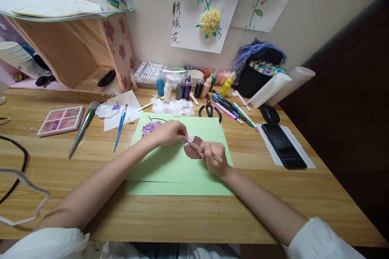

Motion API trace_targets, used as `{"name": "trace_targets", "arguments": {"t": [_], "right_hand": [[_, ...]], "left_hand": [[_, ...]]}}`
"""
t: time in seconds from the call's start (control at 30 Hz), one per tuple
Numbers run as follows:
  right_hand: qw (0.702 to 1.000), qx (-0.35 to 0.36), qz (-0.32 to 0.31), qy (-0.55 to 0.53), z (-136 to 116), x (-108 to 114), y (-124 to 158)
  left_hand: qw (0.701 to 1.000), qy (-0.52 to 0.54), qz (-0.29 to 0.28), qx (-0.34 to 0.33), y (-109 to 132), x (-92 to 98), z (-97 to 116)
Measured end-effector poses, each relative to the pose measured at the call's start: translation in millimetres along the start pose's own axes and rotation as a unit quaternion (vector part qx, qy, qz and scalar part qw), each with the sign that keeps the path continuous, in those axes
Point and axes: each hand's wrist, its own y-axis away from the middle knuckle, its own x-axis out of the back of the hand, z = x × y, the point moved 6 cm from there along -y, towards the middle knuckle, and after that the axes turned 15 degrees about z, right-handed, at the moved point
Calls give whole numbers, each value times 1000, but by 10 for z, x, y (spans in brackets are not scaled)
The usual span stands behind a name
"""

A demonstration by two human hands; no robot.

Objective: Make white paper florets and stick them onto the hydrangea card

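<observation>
Light green paper (164, 166) lies on the table in front of me. It bears a brown round patch (192, 153) with a small cluster of white paper bits (191, 137) at its upper edge. My right hand (215, 158) is closed around a thin wooden stick (194, 145), whose tip reaches the white bits. From the left, my left hand (172, 132) pinches at the cluster, its fingertips closed on a white paper piece (186, 143). A purple flower of paper bits (150, 128) with a dark drawn line sits at the upper left of the green paper, partly behind my left hand.
Behind the paper are torn white scraps (173, 107), several paint bottles (187, 88), black-handled scissors (209, 108) and pens (232, 107). A large brush (83, 127), thin brushes (120, 128) and a palette (62, 120) lie left. A phone (284, 145) and mouse (269, 114) lie right.
</observation>
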Motion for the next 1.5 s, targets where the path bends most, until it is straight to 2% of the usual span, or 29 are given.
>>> {"name": "trace_targets", "arguments": {"t": [0.4, 0.6, 0.93, 1.2, 1.5], "right_hand": [[988, -145, 27, -51, 181, -16, 16], [986, -155, 41, -35, 196, -2, 6], [994, -103, 31, -29, 87, 11, -9], [994, -99, 28, -20, 99, 5, -22], [984, -167, 46, -49, 186, -7, -12]], "left_hand": [[998, -66, 4, -13, 7, -21, 25], [995, -102, 16, 1, 2, -45, 23], [995, -102, 21, 5, -5, -41, 31], [994, -102, 27, -2, -12, -54, 18], [995, -94, 24, -2, -20, -61, -3]]}}
